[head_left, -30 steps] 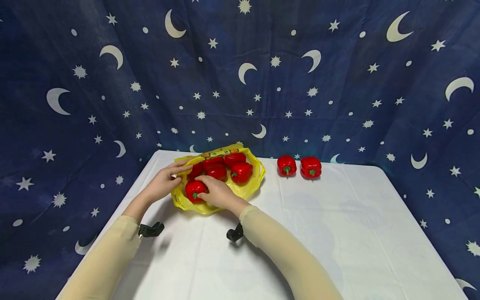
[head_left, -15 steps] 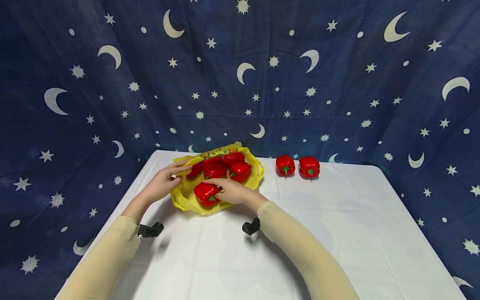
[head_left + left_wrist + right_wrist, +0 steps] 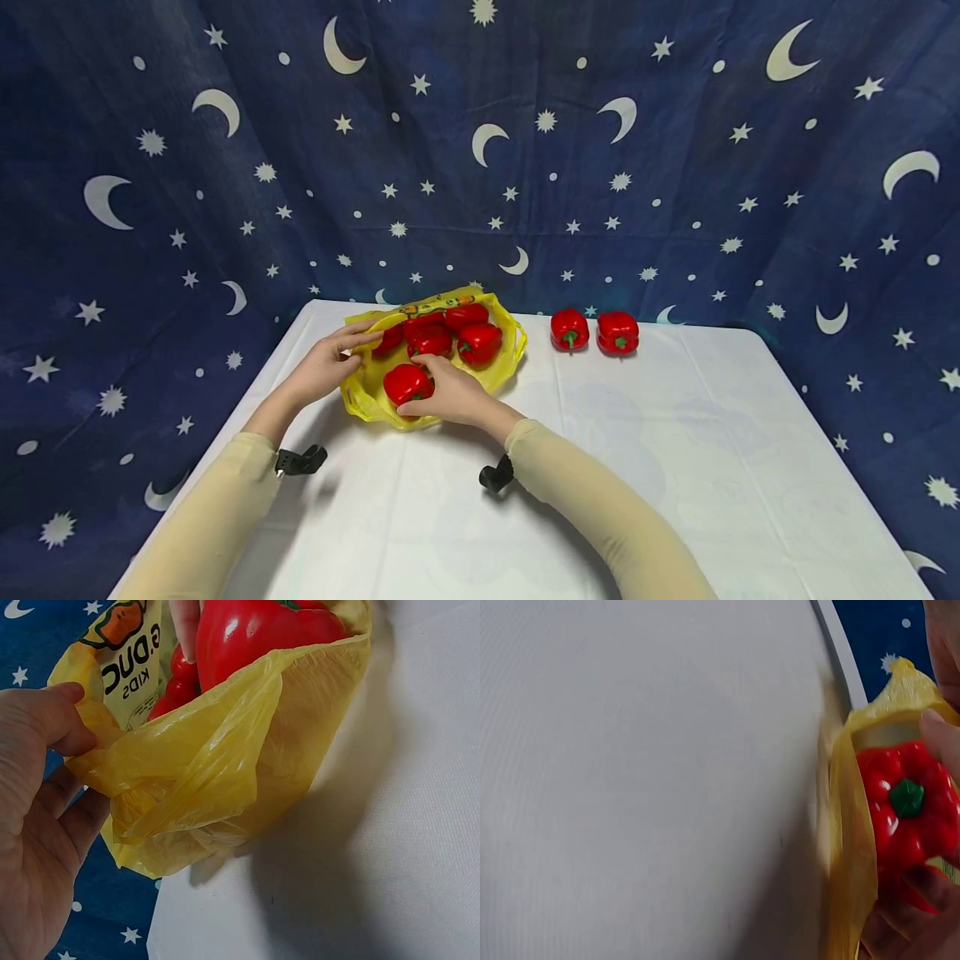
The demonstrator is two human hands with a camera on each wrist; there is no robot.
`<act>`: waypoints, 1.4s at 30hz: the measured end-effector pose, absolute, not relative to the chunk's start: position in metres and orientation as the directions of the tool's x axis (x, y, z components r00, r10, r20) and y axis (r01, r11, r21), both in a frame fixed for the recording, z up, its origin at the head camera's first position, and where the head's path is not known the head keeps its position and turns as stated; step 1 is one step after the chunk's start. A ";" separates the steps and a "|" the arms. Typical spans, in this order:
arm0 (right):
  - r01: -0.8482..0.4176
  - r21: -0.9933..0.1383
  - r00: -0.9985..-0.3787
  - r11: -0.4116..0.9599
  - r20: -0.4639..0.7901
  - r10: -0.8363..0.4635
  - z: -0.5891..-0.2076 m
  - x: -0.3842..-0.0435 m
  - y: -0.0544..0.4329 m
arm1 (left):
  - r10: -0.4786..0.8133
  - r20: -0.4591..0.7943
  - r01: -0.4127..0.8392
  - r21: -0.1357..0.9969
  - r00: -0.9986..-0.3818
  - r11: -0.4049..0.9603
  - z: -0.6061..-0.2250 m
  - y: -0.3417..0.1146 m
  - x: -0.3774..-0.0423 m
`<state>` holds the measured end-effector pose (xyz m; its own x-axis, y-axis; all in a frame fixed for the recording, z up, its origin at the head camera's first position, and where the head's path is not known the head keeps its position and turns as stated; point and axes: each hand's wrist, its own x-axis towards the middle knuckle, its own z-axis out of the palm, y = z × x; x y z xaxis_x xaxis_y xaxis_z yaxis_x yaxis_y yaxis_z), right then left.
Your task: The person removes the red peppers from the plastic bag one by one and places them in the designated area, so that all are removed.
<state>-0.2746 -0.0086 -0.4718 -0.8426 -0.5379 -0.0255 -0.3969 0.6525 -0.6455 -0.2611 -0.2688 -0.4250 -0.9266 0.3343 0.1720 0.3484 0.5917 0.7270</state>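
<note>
A yellow plastic bag [image 3: 512,354] lies at the back left of the table with its mouth spread wide. Several red bell peppers [image 3: 480,343] sit inside, towards its back. My left hand [image 3: 324,365] pinches the bag's left edge; the left wrist view has the thumb over the yellow film [image 3: 195,776] and the other fingers behind it. Near the front of the bag, my right hand [image 3: 457,395] grips another red bell pepper [image 3: 406,384] from the right. Its green stem end faces the right wrist camera, with thumb and fingers on opposite sides of the pepper [image 3: 889,832].
Two more red bell peppers, one left [image 3: 569,331] and one right [image 3: 618,333], stand side by side at the table's back edge, right of the bag. A white cloth covers the table [image 3: 675,467]. Behind it hangs a dark blue curtain [image 3: 450,100] with moons and stars.
My right hand first shifted the gripped pepper rightwards inside the bag, then slightly back left, turning it so the stem shows less. The left hand has stayed at the bag's edge.
</note>
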 end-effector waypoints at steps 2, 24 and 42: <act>-0.397 -0.632 -0.852 0.665 -0.014 -0.523 -0.473 -0.273 -0.013 | 0.334 0.171 0.348 0.726 -0.927 0.593 -0.426 -0.270 -0.261; -0.317 -0.814 -0.794 0.486 -0.053 -0.606 -0.483 -0.280 -0.010 | 0.334 0.179 0.353 0.728 -0.925 0.588 -0.427 -0.272 -0.263; -0.347 -0.841 -0.774 0.415 0.007 -0.633 -0.496 -0.279 -0.008 | 0.323 0.166 0.332 0.747 -0.932 0.575 -0.421 -0.266 -0.259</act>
<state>-0.2791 -0.0079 -0.4961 -0.7741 -0.6330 0.0072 -0.3473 0.4151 -0.8409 -0.2593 -0.2655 -0.4209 -0.9317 0.3231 0.1657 0.3324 0.5755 0.7472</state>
